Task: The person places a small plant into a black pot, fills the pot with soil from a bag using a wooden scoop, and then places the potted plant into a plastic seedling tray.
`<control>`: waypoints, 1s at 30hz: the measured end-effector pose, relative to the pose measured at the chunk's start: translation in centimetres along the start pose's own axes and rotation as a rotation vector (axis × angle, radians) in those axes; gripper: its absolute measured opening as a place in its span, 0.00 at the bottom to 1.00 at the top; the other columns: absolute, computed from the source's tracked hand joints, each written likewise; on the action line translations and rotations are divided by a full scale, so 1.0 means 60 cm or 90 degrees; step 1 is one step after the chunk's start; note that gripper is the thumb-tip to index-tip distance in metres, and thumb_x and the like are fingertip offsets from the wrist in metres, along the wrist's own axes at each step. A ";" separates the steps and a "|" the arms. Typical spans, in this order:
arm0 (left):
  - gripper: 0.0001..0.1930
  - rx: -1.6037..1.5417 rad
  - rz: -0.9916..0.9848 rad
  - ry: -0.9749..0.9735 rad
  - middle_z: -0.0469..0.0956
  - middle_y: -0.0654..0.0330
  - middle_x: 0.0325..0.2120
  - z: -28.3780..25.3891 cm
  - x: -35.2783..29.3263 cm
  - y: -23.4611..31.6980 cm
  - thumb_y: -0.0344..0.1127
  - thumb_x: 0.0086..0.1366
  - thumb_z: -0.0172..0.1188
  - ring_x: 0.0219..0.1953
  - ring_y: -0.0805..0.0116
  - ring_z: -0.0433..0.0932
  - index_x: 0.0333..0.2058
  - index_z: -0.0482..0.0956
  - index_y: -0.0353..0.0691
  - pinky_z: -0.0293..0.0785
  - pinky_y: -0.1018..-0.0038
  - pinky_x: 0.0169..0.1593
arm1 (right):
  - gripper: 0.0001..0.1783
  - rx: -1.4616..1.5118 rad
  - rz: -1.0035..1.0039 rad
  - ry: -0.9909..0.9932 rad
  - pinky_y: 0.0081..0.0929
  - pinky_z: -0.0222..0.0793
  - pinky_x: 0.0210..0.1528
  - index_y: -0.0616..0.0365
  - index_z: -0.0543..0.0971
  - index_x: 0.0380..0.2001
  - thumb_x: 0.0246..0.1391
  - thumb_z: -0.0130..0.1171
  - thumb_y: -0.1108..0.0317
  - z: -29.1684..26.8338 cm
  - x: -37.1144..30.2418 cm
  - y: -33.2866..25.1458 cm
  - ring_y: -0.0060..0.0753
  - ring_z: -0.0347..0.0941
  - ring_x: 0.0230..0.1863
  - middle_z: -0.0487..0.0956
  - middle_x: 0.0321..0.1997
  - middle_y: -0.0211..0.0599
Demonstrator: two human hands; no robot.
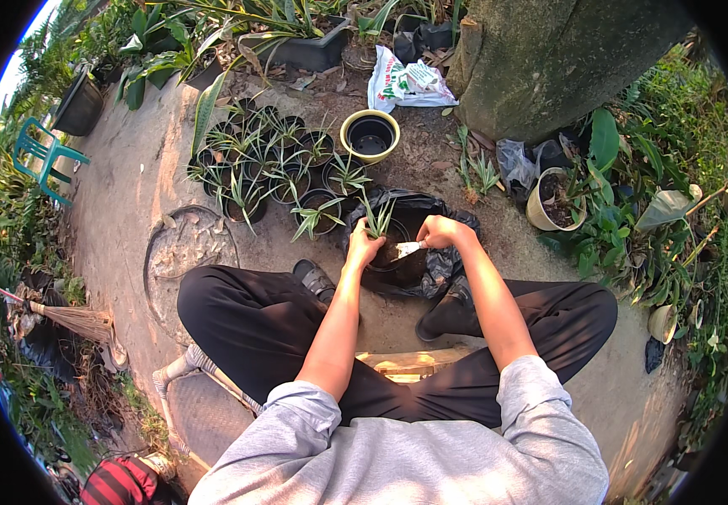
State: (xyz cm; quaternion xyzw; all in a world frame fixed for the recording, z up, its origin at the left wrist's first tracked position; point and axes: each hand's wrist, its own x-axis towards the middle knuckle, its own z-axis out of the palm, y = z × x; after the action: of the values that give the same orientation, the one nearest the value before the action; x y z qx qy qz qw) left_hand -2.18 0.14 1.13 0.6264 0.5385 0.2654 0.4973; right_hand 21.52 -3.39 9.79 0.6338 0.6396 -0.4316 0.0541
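Note:
Between my feet sits a black plastic bag [444, 268] with its mouth spread wide, dark soil inside. My left hand [365, 249] is closed at the base of a small plant with narrow, pale-edged leaves [379, 217], holding it upright over a dark pot in the bag's mouth. The pot is partly hidden by my hand. My right hand [443, 231] grips a small trowel [408, 249], its pale, soil-smeared end pointing left beside the plant's base. Whether the plant's roots sit in soil cannot be made out.
Several black pots with similar plants [317, 210] crowd together ahead to the left. Beyond the bag are a yellow-rimmed pot [370, 136], a white printed sack [406, 82] and a thick tree trunk [541, 67]. A pale planter [553, 202] stands right, a round concrete lid [187, 261] left.

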 end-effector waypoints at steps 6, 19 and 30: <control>0.32 -0.001 0.009 -0.010 0.83 0.49 0.39 -0.003 -0.003 0.014 0.29 0.48 0.70 0.40 0.61 0.83 0.54 0.69 0.33 0.77 0.69 0.47 | 0.18 -0.008 0.053 -0.017 0.32 0.74 0.48 0.53 0.84 0.46 0.49 0.66 0.66 -0.013 0.002 0.033 0.34 0.81 0.44 0.85 0.42 0.39; 0.31 -0.003 0.056 -0.023 0.83 0.52 0.36 0.022 0.007 -0.023 0.28 0.50 0.71 0.40 0.60 0.82 0.53 0.68 0.34 0.76 0.68 0.47 | 0.18 0.043 0.058 0.049 0.33 0.75 0.50 0.56 0.84 0.44 0.46 0.65 0.68 -0.024 -0.010 0.054 0.37 0.81 0.45 0.85 0.43 0.42; 0.29 -0.012 0.008 -0.071 0.81 0.50 0.40 0.007 0.002 -0.006 0.33 0.46 0.72 0.45 0.58 0.81 0.48 0.75 0.34 0.74 0.67 0.51 | 0.20 -0.026 0.014 0.119 0.35 0.74 0.53 0.56 0.83 0.45 0.44 0.61 0.73 0.016 0.009 0.014 0.41 0.80 0.49 0.83 0.44 0.45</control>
State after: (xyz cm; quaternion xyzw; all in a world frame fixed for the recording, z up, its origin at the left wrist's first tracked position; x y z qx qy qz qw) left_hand -1.91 0.10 0.64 0.6388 0.5035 0.2386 0.5305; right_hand 21.68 -3.69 8.44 0.6771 0.6434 -0.3570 0.0118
